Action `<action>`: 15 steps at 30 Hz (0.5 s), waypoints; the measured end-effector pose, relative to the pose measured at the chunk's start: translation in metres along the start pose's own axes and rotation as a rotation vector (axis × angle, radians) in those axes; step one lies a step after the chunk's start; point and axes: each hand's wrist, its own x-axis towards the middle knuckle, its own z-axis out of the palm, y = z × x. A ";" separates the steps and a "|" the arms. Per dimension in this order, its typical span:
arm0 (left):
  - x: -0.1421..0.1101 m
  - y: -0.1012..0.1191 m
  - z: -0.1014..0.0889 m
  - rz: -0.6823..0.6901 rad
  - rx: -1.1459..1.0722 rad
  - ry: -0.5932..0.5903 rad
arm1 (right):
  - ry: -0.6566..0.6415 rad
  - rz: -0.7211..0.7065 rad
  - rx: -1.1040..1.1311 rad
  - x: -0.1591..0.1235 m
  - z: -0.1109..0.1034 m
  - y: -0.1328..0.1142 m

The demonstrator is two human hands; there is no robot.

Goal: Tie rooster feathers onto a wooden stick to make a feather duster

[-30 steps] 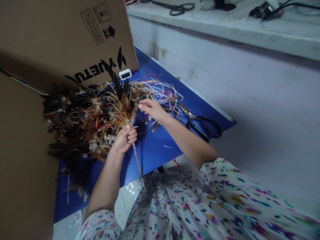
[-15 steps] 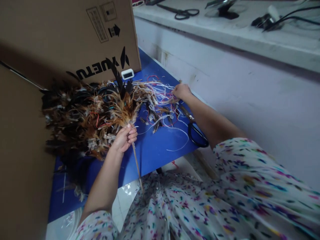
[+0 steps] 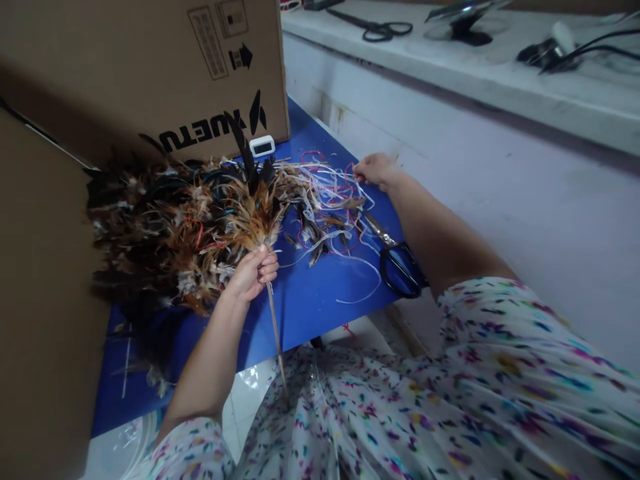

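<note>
My left hand (image 3: 254, 272) is closed around a thin wooden stick (image 3: 275, 323), just below the brown and black feathers (image 3: 255, 217) fanned out at its top. The stick's lower end reaches down to my patterned clothing. At the far right of the blue table my right hand (image 3: 376, 169) has its fingers pinched beside a tangle of white and red strings (image 3: 330, 187); what it pinches is too small to make out. Black-handled scissors (image 3: 395, 257) lie below my right forearm. A large pile of feathers (image 3: 155, 233) spreads to the left.
A big cardboard box (image 3: 125, 67) stands behind the feathers, with a small white device (image 3: 262, 146) at its base. The blue table (image 3: 310, 300) meets a wall on the right. On the ledge (image 3: 440, 67) above lie another pair of scissors (image 3: 380, 30) and black cables (image 3: 590, 50).
My right hand has moved slightly up and right, away from the strings. My left hand keeps its hold on the stick. The whole view has shifted a little.
</note>
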 end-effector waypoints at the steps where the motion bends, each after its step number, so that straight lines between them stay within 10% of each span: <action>1: 0.000 0.000 -0.001 0.002 0.000 -0.005 | -0.038 0.023 0.055 -0.002 -0.008 -0.007; 15: 0.000 0.000 0.002 0.043 0.021 -0.020 | -0.132 -0.168 0.626 -0.056 -0.089 -0.079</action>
